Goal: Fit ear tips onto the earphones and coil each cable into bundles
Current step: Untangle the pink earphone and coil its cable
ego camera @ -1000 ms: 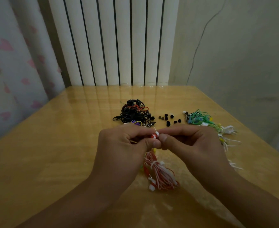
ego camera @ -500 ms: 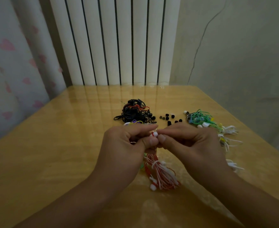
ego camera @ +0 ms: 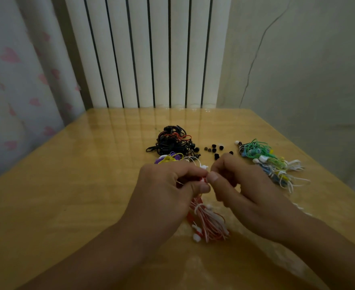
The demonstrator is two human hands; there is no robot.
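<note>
Looking down from your head camera, your left hand (ego camera: 168,185) and right hand (ego camera: 243,185) meet over the middle of the table (ego camera: 68,195), thumbs nearly touching. Your left grip is curled tight, thumb and forefinger pinching a red-and-white earphone (ego camera: 203,179) of which only a sliver shows between the fingertips. Your right grip is curled too, thumb against forefinger right at that earphone; whether it holds an ear tip or the earphone itself you cannot tell, since the fingers hide it. Below your left hand a red-and-white cable bundle (ego camera: 211,223) hangs down to the table, with white buds at its lower end. Beyond your hands lies a black cable pile (ego camera: 170,143), with a purple and yellow bundle (ego camera: 170,159) just in front of it. Loose black ear tips (ego camera: 213,150) are scattered between the black pile and a green, blue and white cable pile (ego camera: 264,158) on the right. A white radiator (ego camera: 147,51) stands behind the table, a heart-patterned curtain (ego camera: 15,80) on the left.
</note>
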